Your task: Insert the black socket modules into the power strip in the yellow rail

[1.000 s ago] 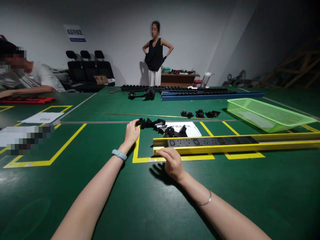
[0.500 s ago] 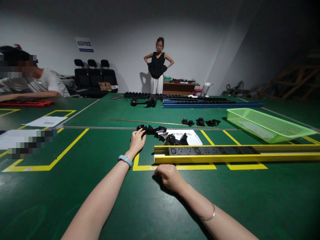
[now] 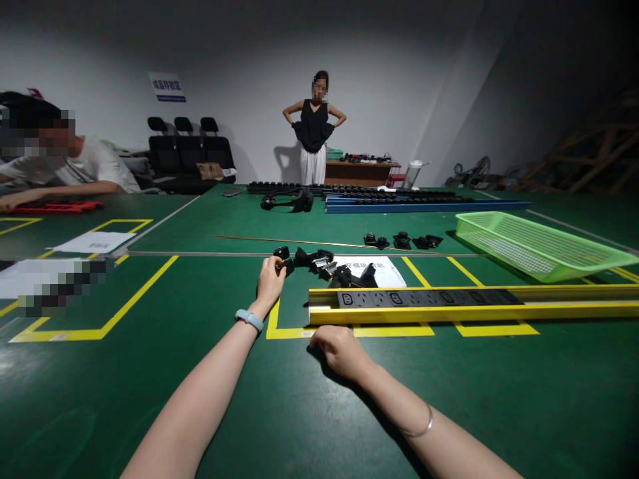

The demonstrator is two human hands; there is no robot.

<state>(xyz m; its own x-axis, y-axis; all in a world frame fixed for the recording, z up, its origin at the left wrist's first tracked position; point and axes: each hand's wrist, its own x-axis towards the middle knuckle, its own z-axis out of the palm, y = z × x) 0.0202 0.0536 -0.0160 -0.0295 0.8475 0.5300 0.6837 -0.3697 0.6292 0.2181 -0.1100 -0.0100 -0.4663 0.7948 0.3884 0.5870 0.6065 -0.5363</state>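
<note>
My left hand (image 3: pixel 270 282) reaches forward to the left end of a pile of small black plastic parts (image 3: pixel 329 262), and its fingertips pinch one black part (image 3: pixel 288 267). My right hand (image 3: pixel 340 348) rests on the green table as a loose fist, just in front of the left end of a long yellow rail (image 3: pixel 449 311). It does not touch the rail. A black strip of sockets (image 3: pixel 424 297) lies in the rail's channel. A white label sheet (image 3: pixel 387 274) lies under the pile.
A green mesh basket (image 3: pixel 534 243) stands at the right. Blue rails (image 3: pixel 424 205), a black headset (image 3: pixel 289 199), a thin brass rod (image 3: pixel 299 241) and more black parts (image 3: pixel 399 239) lie farther back. One person (image 3: pixel 312 126) stands beyond; another (image 3: pixel 74 166) leans on the table at left.
My right hand has left the rail's left end and dropped back onto the table as a fist. My left hand has drawn slightly back from the pile, pinching a part.
</note>
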